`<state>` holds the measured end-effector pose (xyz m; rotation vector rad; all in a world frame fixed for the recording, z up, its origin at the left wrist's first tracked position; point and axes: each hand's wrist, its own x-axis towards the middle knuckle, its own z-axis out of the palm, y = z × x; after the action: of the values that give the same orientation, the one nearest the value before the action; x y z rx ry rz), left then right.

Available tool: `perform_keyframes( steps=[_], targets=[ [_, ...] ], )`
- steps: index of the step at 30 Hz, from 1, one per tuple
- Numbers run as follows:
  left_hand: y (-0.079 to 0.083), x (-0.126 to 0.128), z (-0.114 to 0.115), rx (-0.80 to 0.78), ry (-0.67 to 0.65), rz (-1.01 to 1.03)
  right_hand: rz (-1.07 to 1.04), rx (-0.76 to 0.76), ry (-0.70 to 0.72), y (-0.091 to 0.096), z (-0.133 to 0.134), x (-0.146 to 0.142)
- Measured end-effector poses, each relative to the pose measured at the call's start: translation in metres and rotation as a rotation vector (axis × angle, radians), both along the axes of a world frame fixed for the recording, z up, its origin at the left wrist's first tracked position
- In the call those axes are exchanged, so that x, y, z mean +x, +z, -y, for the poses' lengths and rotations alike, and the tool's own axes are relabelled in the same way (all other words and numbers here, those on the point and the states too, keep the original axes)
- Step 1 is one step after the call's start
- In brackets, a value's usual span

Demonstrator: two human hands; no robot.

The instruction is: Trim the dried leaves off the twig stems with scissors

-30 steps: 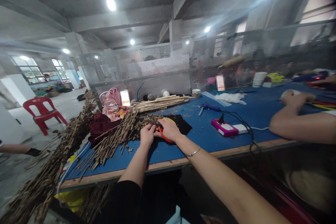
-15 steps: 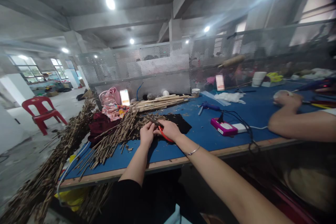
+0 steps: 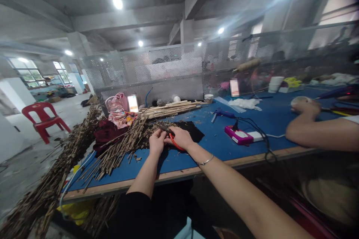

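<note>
My right hand [image 3: 181, 137] is closed around red-handled cutters [image 3: 176, 144], whose dark jaws point left toward a thin brown twig [image 3: 158, 127]. My left hand [image 3: 157, 141] pinches that twig close beside the jaws. Both hands rest on the blue table [image 3: 213, 145], over a black cloth [image 3: 193, 130]. A heap of dry brown twigs [image 3: 117, 149] lies just left of my hands and spills off the table's left end.
Pale wooden sticks [image 3: 168, 109] lie behind the twigs, with pink fabric [image 3: 120, 117] beside them. A pink device [image 3: 238, 135] with a black cable sits to the right. Another person's arm [image 3: 316, 132] rests at the right. A red chair [image 3: 43, 119] stands far left.
My hands stay together on the twig and cutters, with only slight shifts. The other person's hand at the right has drawn back a little. An arm at the far left has left the view.
</note>
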<state>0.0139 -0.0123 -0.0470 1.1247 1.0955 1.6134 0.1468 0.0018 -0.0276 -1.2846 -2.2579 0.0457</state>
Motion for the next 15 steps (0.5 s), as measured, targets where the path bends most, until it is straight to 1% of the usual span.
perform_keyframes(
  steps=[4,8,15],
  targets=[
    [0.000,-0.001,-0.002,0.002,0.016,0.021,-0.012,0.031,0.047,-0.002,-0.004,0.001],
    [-0.001,-0.002,-0.003,0.002,-0.008,0.048,-0.037,0.085,0.116,-0.006,-0.008,0.000],
    [-0.003,0.000,-0.004,-0.011,-0.072,0.093,-0.048,0.085,0.098,-0.008,-0.010,0.001]
  ],
)
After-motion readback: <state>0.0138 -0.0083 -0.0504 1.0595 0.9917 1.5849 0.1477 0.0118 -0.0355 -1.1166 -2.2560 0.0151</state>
